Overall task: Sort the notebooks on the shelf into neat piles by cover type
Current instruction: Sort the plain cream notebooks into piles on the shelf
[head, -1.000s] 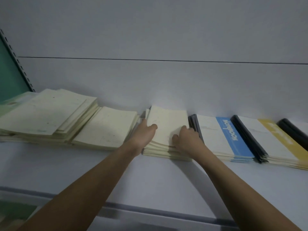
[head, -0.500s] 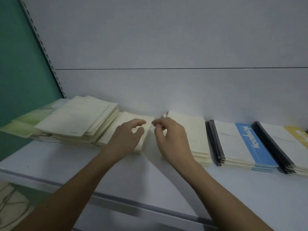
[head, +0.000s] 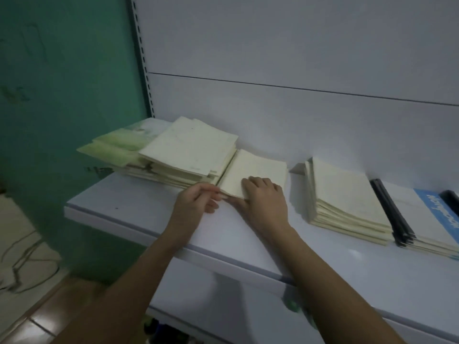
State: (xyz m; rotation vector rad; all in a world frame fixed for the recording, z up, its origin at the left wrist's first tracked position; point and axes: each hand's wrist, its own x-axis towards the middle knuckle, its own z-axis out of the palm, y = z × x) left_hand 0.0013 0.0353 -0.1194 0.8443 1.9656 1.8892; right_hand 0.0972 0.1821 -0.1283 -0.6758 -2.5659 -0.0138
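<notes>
A low pile of cream notebooks lies on the white shelf, leaning against a taller, untidy cream pile. My left hand pinches the low pile's front left corner. My right hand lies on its front right part, fingers curled over the cover and thumb at the front edge. Green-covered notebooks stick out at the far left. A neat cream stack stands to the right, then a blue-and-white pile with dark spines.
The shelf's front edge runs across below my forearms. A green wall and a perforated shelf upright bound the left side. Cables lie on the floor at lower left. Another dark spine shows at the right edge.
The view has swung left and nearer. Both hands have come down from above the gap onto the front of the low cream pile, the left now pinching its corner.
</notes>
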